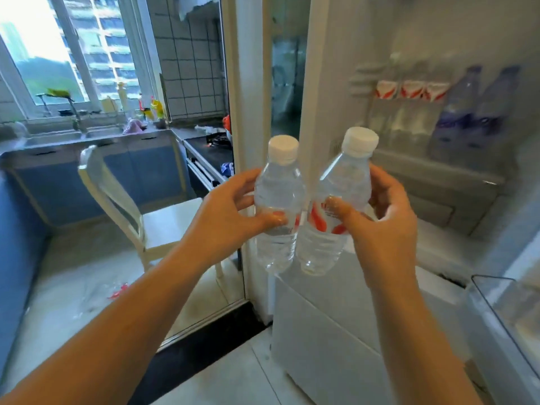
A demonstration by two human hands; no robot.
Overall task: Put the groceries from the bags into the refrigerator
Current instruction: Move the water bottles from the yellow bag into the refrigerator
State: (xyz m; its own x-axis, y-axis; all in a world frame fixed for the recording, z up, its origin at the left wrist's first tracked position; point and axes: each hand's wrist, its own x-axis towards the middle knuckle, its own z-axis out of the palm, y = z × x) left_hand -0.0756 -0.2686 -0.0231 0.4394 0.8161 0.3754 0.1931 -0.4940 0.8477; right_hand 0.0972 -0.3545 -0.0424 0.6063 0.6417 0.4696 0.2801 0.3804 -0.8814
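Item 1. Left hand (230,211): grip wrapped around the left water bottle (277,206), thumb across the front, bottle upright, white cap up.

Item 2. Right hand (382,217): grip wrapped around the right water bottle (336,211), red-and-white label, tilted slightly rightward at the top. The two bottles touch near their lower halves.

Item 3. Open refrigerator door (423,39), beyond and to the right of both hands. Its door shelf (438,168) holds blurred red-labelled bottles (409,92) and two purple-tinted bottles (479,112). The right hand is nearer; free room on the shelf cannot be judged.

Item 4. Clear drawer (502,311), lower right.

Item 5. White chair (140,211), left; kitchen surface with sink (52,138) under the window (67,48), farthest.
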